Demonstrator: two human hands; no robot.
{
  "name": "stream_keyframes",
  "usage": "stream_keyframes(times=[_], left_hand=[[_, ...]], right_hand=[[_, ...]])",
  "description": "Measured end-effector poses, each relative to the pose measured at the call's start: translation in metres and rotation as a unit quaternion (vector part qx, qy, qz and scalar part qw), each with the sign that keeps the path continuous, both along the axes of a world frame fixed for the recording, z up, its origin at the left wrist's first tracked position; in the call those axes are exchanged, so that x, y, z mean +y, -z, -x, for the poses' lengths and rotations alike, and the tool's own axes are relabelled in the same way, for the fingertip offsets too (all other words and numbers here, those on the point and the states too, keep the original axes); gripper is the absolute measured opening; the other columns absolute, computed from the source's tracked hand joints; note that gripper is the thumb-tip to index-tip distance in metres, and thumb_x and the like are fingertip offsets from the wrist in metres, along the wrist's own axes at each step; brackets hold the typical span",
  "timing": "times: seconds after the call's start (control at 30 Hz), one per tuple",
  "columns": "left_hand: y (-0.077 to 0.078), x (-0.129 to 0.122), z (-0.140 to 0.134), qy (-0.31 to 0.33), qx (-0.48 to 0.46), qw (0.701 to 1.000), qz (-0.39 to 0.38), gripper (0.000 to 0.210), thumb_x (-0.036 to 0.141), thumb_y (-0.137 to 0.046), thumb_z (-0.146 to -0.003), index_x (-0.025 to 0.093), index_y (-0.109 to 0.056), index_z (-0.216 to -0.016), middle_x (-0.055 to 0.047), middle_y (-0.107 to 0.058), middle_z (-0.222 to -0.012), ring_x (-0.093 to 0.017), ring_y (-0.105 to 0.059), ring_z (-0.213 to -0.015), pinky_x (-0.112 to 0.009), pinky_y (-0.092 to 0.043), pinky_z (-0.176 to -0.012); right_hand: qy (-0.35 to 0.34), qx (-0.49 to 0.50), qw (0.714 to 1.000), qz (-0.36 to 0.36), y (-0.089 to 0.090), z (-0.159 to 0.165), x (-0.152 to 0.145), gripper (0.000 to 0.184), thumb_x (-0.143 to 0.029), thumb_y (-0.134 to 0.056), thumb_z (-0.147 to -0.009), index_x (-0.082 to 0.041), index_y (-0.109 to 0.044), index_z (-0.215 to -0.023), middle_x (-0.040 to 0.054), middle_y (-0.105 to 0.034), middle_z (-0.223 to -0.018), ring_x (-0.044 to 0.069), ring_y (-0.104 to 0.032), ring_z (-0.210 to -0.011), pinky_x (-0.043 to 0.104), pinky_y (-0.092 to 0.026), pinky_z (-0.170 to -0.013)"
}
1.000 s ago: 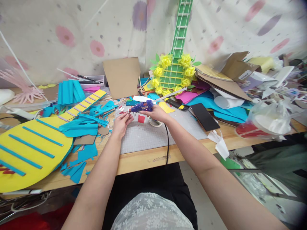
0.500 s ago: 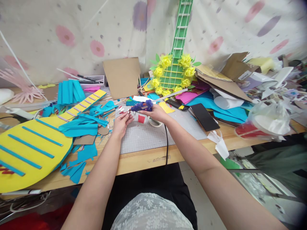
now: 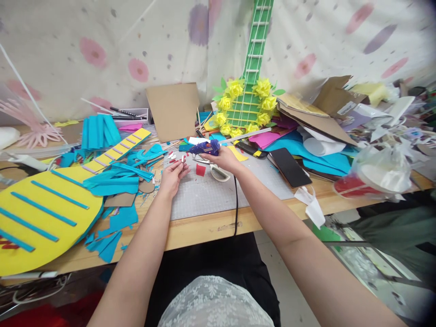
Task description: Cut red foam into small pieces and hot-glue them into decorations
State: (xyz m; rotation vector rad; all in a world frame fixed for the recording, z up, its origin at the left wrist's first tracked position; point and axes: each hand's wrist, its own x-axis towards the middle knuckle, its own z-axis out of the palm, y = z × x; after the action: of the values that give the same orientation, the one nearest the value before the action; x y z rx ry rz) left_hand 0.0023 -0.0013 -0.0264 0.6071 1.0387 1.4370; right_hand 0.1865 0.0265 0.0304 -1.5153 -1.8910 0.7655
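My right hand [image 3: 223, 159] is wrapped round a dark blue hot glue gun [image 3: 205, 148], its nozzle aimed left. A long clear glue stick [image 3: 243, 136] juts from the gun's rear. Pinched upright between the fingertips of my left hand [image 3: 173, 177] is a small white piece [image 3: 183, 159], too small to name further. A short gap separates it from the nozzle. Below the gun lie a small red paper square [image 3: 200, 170] and scissors with white handles [image 3: 220, 173], partly covered by my right hand. Little red and white strips [image 3: 173, 158] are scattered beyond my left hand.
A grey cutting mat [image 3: 200, 202] lies under my hands. To the left sits a yellow guitar shape [image 3: 51, 204] among blue paper scraps [image 3: 117, 222]. A green guitar with yellow flowers [image 3: 247, 106] stands behind. At right are a phone [image 3: 290, 167] and a bagged cup [image 3: 368, 177].
The glue gun has drawn back slightly to the right and up, so its nozzle has come away from the white piece. My left hand stays nearly in place.
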Motion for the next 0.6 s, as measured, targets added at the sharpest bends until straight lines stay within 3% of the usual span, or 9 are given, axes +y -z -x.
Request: stream_keyframes(times=[0.17,0.3,0.4,0.6], left_hand=[[0.0,0.0,-0.001,-0.005,-0.017,1.0,0.002,0.007,0.008,-0.066,-0.067,0.011,-0.067,-0.073,-0.003,-0.064,-0.071,-0.009,-0.06,-0.064,-0.035,-0.054,-0.081],[0.002,0.003,0.002,-0.021,-0.022,1.0,-0.006,0.006,0.008,-0.067,-0.067,0.012,-0.067,-0.072,-0.002,-0.064,-0.071,-0.009,-0.059,-0.065,-0.034,-0.053,-0.081],[0.003,0.006,0.006,-0.051,-0.025,0.998,-0.015,0.006,0.008,-0.066,-0.068,0.013,-0.067,-0.071,-0.002,-0.064,-0.073,-0.007,-0.059,-0.065,-0.032,-0.052,-0.08],[0.002,0.008,0.009,-0.059,-0.03,0.998,-0.014,0.008,0.007,-0.064,-0.068,0.013,-0.067,-0.072,-0.002,-0.065,-0.076,-0.006,-0.058,-0.064,-0.028,-0.054,-0.074]], right_hand=[[0.081,0.027,0.996,-0.027,0.014,-0.038,0.003,0.047,-0.057,-0.061,-0.068,-0.015,-0.07,-0.086,0.0081,-0.069,-0.081,0.021,-0.063,-0.077,0.03,-0.046,-0.07],[0.195,0.053,0.978,-0.057,0.037,-0.085,0.009,0.051,-0.054,-0.06,-0.069,-0.012,-0.068,-0.096,0.0119,-0.069,-0.092,0.024,-0.064,-0.086,0.032,-0.046,-0.076],[0.282,0.004,0.959,-0.03,0.051,-0.11,0.01,0.052,-0.053,-0.059,-0.07,-0.009,-0.067,-0.097,0.0171,-0.069,-0.093,0.027,-0.064,-0.088,0.034,-0.046,-0.075],[0.267,-0.06,0.962,0.022,0.056,-0.116,0.005,0.05,-0.053,-0.059,-0.071,-0.01,-0.067,-0.095,0.0168,-0.068,-0.091,0.027,-0.063,-0.087,0.033,-0.045,-0.073]])
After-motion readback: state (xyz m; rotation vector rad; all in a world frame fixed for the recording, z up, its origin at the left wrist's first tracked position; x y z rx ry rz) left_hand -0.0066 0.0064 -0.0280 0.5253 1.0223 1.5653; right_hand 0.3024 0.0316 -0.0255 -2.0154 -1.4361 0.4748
